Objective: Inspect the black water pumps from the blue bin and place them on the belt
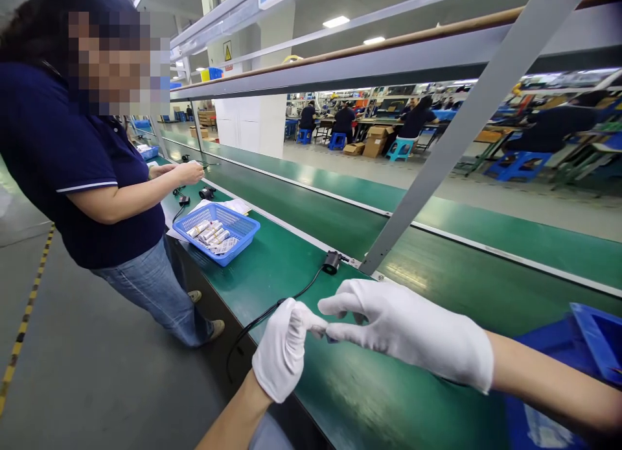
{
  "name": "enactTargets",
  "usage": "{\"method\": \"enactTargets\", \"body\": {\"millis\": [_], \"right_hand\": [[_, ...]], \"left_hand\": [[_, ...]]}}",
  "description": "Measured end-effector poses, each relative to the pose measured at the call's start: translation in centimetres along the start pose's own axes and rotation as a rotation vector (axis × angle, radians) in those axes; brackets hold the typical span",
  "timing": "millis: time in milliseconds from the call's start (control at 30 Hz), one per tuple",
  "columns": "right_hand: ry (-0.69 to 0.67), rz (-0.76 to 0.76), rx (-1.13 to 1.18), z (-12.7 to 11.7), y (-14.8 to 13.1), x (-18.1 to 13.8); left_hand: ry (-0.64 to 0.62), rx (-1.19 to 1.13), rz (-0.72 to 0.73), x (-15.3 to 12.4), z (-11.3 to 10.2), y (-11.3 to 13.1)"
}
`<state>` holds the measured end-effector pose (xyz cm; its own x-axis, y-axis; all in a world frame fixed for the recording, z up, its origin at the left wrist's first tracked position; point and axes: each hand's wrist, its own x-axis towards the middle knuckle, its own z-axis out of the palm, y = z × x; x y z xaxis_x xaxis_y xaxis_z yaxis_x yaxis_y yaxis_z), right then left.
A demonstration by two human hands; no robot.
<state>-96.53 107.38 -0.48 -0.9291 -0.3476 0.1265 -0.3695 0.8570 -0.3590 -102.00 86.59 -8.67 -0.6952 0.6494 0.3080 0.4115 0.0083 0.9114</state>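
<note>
My left hand (282,349), in a white glove, is closed with its fingertips pinched over the green bench (354,398). What it pinches, if anything, is too small to make out. My right hand (403,327), gloved in white too, comes in from the right with thumb and forefinger apart. Its thumb tip meets the left fingertips, and a small dark spot shows there. Just beyond both hands lies a small black device (332,262) that looks like a mini pump. Its black cable (265,314) runs behind my left hand and droops over the bench's near edge.
A light-blue basket (247,233) holds several pale packets. A co-worker (92,158) stands at the left with hands over the bench. A slanted grey post (457,152) rises from the bench beyond my hands. Dark-blue bins (544,353) stand at the right. A conveyor belt (301,200) runs behind.
</note>
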Motion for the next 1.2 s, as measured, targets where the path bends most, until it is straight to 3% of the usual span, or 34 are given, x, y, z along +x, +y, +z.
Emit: {"method": "enactTargets", "body": {"millis": [133, 267, 367, 433, 467, 567, 633, 700, 767, 833, 1000, 1100, 1200], "right_hand": [[-0.099, 0.110, -0.023, 0.7, -1.0, 1.7], [-0.085, -0.018, -0.286, 1.4, -3.1, 3.8], [-0.045, -0.115, -0.465, 1.4, -4.9, 6.3], [0.099, -0.109, -0.440, 1.0, -5.7, 8.5], [0.180, -0.081, -0.387, 0.7, -5.9, 9.6], [0.290, 0.034, -0.128, 0.7, -5.9, 13.0], [0.257, 0.085, 0.078, 1.8, -5.7, 14.6], [0.214, 0.122, 0.215, 3.8, -5.3, 15.6], [0.182, 0.163, 0.286, 6.4, -4.9, 15.8], [0.163, 0.199, 0.349, 8.9, -4.3, 15.4], [0.176, 0.280, 0.508, 12.6, -2.2, 12.5], [0.216, 0.351, 0.630, 12.8, -1.0, 10.3], [0.311, 0.437, 0.835, 12.3, -0.3, 8.3]], "left_hand": [[0.043, 0.073, -0.014, -0.7, -0.7, 0.0], [0.115, 0.024, -0.119, -1.1, -2.7, -0.5], [0.455, -0.380, -0.353, -2.6, -5.5, -2.5], [0.665, -0.665, -0.494, -4.9, -7.1, -4.3], [0.702, -0.759, -0.555, -6.3, -7.4, -5.3], [0.695, -0.926, -0.778, -10.7, -5.9, -8.1], [0.713, -1.077, -0.940, -12.6, -3.3, -9.9], [0.799, -1.194, -0.995, -13.4, -0.8, -11.6], [0.927, -1.259, -0.977, -13.3, 0.6, -13.2], [1.054, -1.271, -0.951, -12.7, 0.7, -14.7], [1.265, -1.080, -0.819, -10.6, -3.5, -16.4], [1.242, -0.867, -0.605, -9.0, -6.2, -14.1], [1.008, -0.692, -0.435, -6.9, -6.9, -9.6]]}}
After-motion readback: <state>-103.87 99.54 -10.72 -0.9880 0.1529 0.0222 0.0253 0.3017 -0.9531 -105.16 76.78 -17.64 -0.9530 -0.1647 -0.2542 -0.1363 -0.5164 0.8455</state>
